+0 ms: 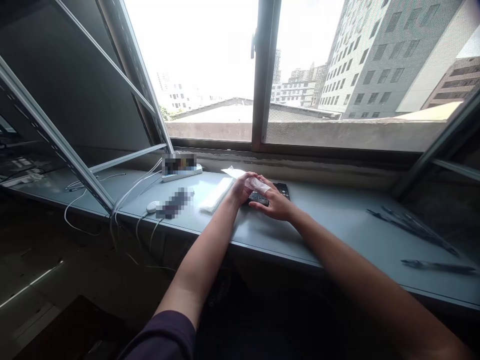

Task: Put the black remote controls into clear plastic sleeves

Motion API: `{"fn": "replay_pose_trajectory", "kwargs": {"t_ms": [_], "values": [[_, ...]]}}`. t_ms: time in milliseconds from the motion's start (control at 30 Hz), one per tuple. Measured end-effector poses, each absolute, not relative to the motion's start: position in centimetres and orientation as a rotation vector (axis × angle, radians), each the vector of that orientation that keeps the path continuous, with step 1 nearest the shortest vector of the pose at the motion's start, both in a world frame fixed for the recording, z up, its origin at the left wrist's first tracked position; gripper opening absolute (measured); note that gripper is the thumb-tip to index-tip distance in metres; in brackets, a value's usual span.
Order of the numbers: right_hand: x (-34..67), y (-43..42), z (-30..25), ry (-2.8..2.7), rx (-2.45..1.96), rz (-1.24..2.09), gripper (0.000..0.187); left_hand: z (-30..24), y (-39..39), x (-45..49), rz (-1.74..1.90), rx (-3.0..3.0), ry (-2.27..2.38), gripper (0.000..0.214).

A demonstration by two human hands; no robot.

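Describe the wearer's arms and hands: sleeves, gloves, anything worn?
Both forearms are bare from above the elbow down. The left arm shows a dark purple short sleeve at the bottom edge; the right arm shows no sleeve in frame. No gloves, watch or rings can be made out on the left hand or right hand, though both are small in view.

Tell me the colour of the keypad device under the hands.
Black, with rows of small pale keys; the keypad device shows best in the head view.
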State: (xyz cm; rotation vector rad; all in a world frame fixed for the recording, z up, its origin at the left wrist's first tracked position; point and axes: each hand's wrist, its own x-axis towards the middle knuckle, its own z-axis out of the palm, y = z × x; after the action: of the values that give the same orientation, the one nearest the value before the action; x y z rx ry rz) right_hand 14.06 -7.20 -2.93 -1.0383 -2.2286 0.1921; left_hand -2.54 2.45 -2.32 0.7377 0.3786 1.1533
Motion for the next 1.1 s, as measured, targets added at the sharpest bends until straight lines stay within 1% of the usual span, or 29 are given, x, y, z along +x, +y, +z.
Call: {"fn": "replay_pose_trajectory", "kwargs": {"t_ms": [167,433,700,933,1100], "values": [[14.0,-7.1,-3.0,-2.212,-1.051,0.208,0.098,-2.2,2.4,-2.6,1.144,0.720,0.387,0.011],[14.0,-7.2,-3.0,-2.215,-1.073,0.208,0.102,-1.8,1.8,-2.4,1.118,0.649,0.414,0.016],[14.0,-6.7,-3.4,-2.212,-1.081,0.166,0.103,-1.4,1.3,-2.3,1.132,0.662,0.401,0.015],[14.0,-6.6,-3.8,-2.233,-1.023,0.124,0.092,-1.6,1.2,-2.2,1.198,0.704,0.349,0.016],[14.0,-6.5,-4.0,-2.249,-1.024,0.124,0.090,-1.5,1.2,-2.3,1.227,0.697,0.389,0.020]]}}
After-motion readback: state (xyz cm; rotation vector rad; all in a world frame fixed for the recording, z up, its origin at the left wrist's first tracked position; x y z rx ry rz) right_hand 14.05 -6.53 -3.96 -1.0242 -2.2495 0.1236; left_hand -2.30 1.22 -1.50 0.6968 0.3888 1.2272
